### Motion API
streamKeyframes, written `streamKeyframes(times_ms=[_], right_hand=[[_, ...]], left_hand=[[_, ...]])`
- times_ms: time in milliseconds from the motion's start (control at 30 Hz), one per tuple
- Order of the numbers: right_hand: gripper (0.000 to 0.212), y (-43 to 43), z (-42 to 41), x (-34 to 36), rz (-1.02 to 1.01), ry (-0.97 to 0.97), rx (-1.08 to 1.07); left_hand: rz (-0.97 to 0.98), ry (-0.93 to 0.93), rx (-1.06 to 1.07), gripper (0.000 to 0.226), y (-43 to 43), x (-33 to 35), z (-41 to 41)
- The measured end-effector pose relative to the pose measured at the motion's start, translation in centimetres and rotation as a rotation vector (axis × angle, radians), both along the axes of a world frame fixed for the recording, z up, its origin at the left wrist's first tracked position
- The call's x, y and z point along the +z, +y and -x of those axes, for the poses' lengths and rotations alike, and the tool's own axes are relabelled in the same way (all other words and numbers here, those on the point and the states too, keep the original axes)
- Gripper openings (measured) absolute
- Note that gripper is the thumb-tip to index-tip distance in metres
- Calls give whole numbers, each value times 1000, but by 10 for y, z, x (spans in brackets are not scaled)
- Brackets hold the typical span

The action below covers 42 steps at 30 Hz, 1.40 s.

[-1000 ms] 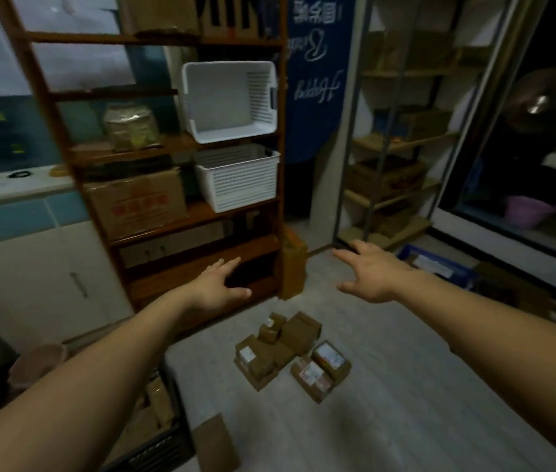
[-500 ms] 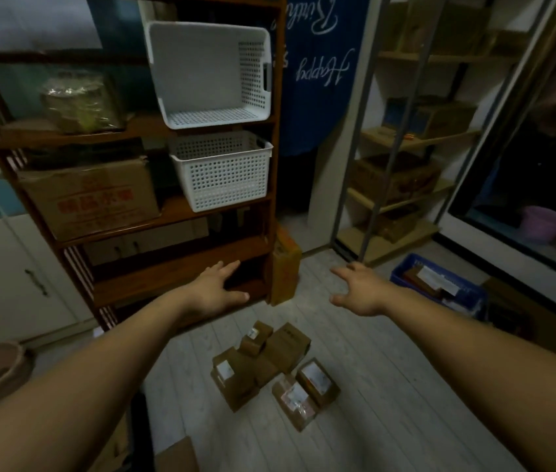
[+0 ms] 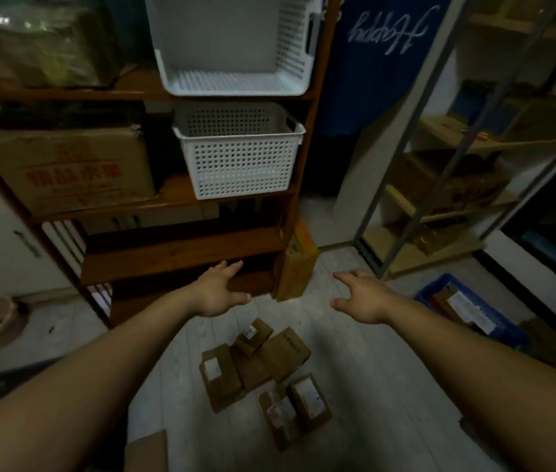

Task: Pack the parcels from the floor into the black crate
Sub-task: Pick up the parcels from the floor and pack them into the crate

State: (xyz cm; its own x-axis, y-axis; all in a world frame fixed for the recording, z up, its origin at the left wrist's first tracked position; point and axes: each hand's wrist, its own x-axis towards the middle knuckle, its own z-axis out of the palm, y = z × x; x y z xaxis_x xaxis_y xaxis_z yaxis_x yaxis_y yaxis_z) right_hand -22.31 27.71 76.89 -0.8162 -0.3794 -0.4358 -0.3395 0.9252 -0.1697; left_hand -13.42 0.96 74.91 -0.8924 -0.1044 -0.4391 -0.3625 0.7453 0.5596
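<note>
where parcels (image 3: 222, 381) lie, pale plank floor (image 3: 372, 386), wooden shelves (image 3: 181, 255)

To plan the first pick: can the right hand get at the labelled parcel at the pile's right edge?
Probably yes: the right hand is open and empty, the labelled parcel lies uncovered on the floor, and nothing stands between them.

The pale grey plank floor (image 3: 372, 369) carries a cluster of brown cardboard parcels (image 3: 256, 366) with white labels, lying nearer than the left hand (image 3: 215, 294) and right hand (image 3: 363, 298), between them. An upright yellow-brown carton (image 3: 298, 264) stands beyond them. A blue plastic crate (image 3: 435, 284) sits right of the right hand.
</note>
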Motion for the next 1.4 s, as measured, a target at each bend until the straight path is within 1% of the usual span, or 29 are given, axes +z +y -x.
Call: streamKeyframes(times_ms=[233, 367, 467, 567, 667, 767, 833, 933, 967, 1067, 1167, 1200, 1267, 1333, 1400], right_hand=[[74, -1, 99, -47, -49, -85, 298], [73, 21, 155, -85, -15, -151, 394], [74, 37, 187, -127, 3, -220, 422], [70, 41, 211, -185, 57, -267, 394], [67, 37, 224, -258, 102, -272, 372], [67, 30, 232, -349, 144, -306, 356], [68, 26, 236, -414, 158, -313, 340], [71, 23, 240, -506, 175, -317, 311], [71, 24, 242, -536, 171, -319, 301], [71, 23, 245, -615, 173, -324, 266], [72, 20, 249, -678, 179, -338, 165], [72, 19, 249, -696, 200, -350, 108], [68, 15, 249, -727, 240, -396, -25], [58, 11, 248, -750, 291, -472, -119], [38, 8, 244, -764, 352, -501, -138]], left_hand=[[-18, -27, 235, 81, 43, -50, 42], [-94, -78, 425, 82, 88, -89, 71], [-104, -156, 493, 79, 115, -129, 85], [-81, -187, 511, 81, 127, -182, 100], [-90, -185, 535, 85, 128, -252, 115], [-129, -137, 583, 92, 128, -340, 130], [-158, -114, 649, 88, 129, -405, 140], [-183, -34, 681, 92, 133, -498, 153], [-189, -32, 698, 91, 134, -527, 156], [-301, -56, 784, 84, 137, -602, 168], [-371, 24, 840, 78, 140, -658, 174], [-383, 49, 861, 74, 140, -675, 176], [-440, 72, 913, 57, 141, -704, 181], [-519, 66, 929, 41, 146, -720, 184], [-573, 57, 916, 34, 151, -732, 186]])
